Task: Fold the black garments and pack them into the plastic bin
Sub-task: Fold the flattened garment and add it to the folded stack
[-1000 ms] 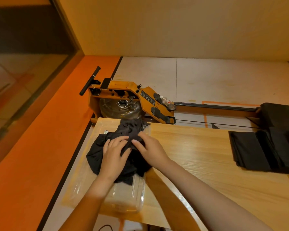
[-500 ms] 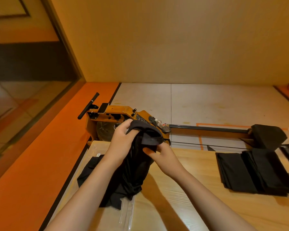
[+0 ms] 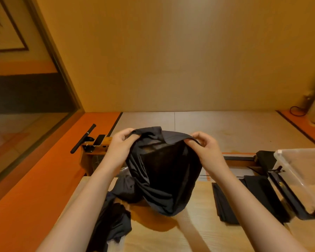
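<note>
1. Above the left half of the light wooden table (image 3: 171, 237), you hold a crumpled black fabric garment (image 3: 164, 175) up by its top edge. Its lower end hangs down toward the table. I cannot tell whether it touches the wood.
2. The cloth is bunched and twisted below your grip. If you lay it down as it hangs, you will likely fold the creases in and get a lumpy bundle that packs badly.
3. The hanging tail is just beside the loose heap of dark garments (image 3: 115, 220) at the table's left edge. A sideways shake could snag that heap and drag part of it over the edge.
4. The clear plastic bin (image 3: 298, 171) stands at the far right, well apart from the held piece. The flat stack of folded black garments (image 3: 244, 197) lies between them. A folded piece carried low across could brush the stack and disturb it, or come unfolded on the way.
5. Your left hand (image 3: 120, 144) has its fingers curled tightly over the garment's upper left edge, with cloth gathered under them.
6. Your right hand (image 3: 205, 150) pinches the upper right edge between thumb and first fingers, and the other fingers are loosely bent. This grip takes little cloth, so a sharp snap to straighten the garment could pull that edge free.
</note>
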Motion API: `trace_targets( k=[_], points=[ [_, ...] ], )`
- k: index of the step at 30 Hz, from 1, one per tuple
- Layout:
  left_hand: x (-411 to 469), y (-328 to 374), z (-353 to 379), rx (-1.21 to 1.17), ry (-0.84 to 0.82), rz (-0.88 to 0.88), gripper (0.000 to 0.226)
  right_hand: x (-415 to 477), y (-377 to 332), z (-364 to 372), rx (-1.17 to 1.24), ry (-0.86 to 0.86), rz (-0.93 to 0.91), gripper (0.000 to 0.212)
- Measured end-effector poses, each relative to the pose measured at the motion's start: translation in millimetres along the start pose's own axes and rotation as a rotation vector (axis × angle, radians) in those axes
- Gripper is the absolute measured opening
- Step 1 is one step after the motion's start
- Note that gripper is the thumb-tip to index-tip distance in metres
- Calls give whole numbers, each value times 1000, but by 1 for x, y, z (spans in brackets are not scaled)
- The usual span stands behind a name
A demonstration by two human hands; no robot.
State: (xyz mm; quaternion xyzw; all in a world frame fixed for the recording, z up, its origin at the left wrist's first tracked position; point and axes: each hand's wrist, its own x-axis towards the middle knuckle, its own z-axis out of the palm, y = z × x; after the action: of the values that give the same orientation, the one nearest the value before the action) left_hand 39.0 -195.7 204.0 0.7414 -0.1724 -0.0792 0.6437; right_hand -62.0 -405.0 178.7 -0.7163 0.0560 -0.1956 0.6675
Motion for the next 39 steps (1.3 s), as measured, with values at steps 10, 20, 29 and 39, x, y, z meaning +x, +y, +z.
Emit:
trace_targets(
  k=[10,20,29,39],
  points=[
    [-12,-72,15,167,-122,-137,37,-8,64,-27,-443,2,38,9],
    [-48,-193,10,962,-192,-688,79,-62,174,-5,-511,-336,404,76],
    [-64,-234,26,868,-372,-313,68,-115,243,5,-753,-221,620,65],
    [-50,-275,39,568,-298,-554,63,-123,258,37,-983,-35,642,44]
  ],
)
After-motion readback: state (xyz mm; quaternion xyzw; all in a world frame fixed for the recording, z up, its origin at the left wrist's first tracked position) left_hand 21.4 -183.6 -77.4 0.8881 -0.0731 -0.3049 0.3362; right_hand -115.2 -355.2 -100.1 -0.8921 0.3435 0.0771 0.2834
